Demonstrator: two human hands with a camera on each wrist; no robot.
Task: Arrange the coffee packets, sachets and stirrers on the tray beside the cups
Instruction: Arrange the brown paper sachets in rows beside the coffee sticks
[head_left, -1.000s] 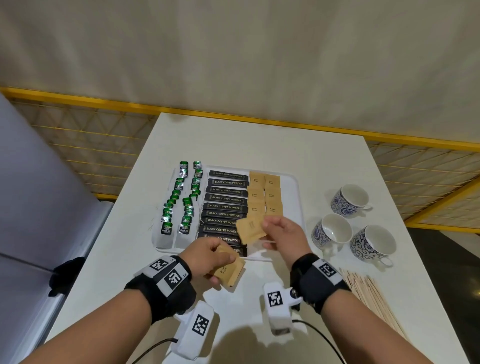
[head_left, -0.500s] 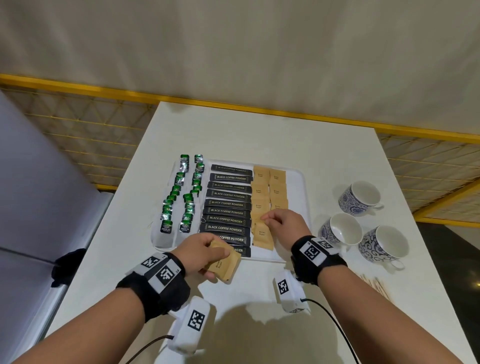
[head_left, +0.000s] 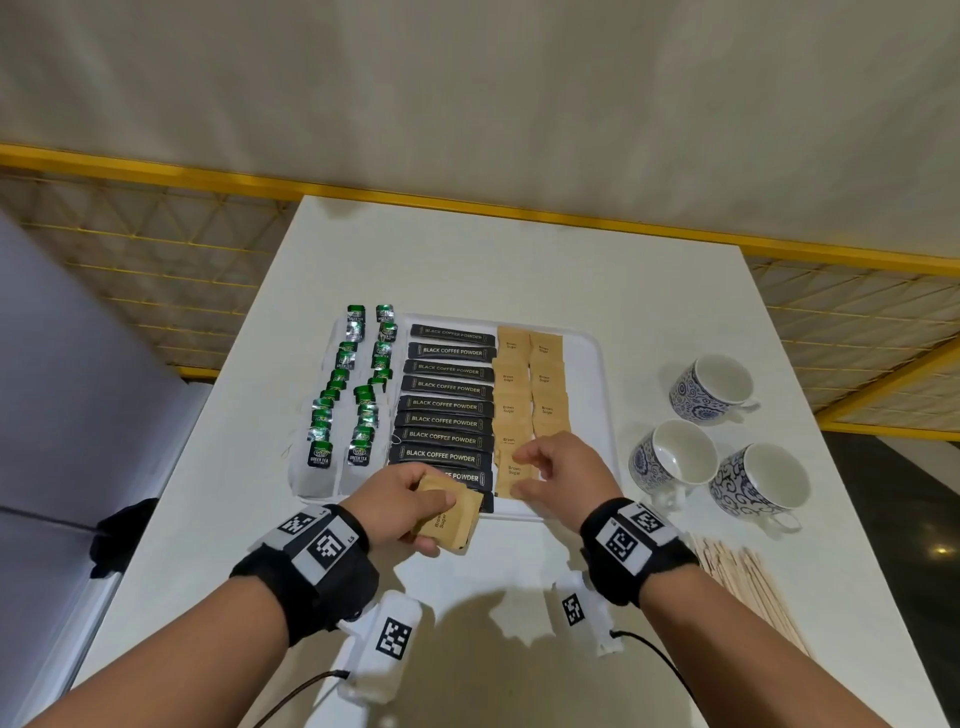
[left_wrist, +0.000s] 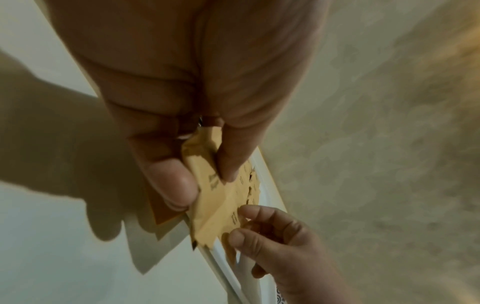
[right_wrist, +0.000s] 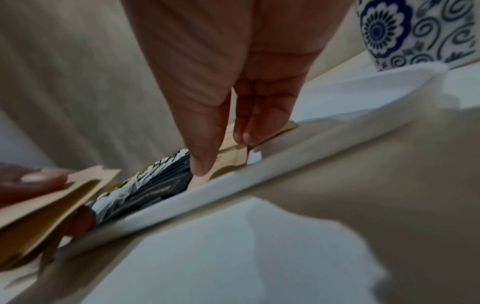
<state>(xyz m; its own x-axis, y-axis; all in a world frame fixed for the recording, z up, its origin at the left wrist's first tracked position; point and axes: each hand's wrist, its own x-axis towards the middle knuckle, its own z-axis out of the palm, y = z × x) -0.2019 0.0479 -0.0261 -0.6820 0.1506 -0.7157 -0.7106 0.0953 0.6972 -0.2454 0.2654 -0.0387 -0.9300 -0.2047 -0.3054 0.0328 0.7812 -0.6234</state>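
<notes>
Your left hand (head_left: 400, 501) pinches a stack of sugar sachets (head_left: 451, 519) at the tray's (head_left: 597, 364) 6 o'clock edge; your right hand (head_left: 558, 470), fingers loosely curled, touches the nearest laid sachet (head_left: 511, 473), at the stack's 2 o'clock.

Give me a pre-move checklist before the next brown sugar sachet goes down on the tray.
1. Spare sachets held in left hand: ok.
2. Right hand free to take another: cannot tell; its fingertips are at the last sachet.
3. Last sachet lying in line with its column: ok.
4. Room left on the tray in the right sugar column: ok.
5. Stirrers on the tray: not ok, on the table.
6. Cups beside the tray: ok.
</notes>
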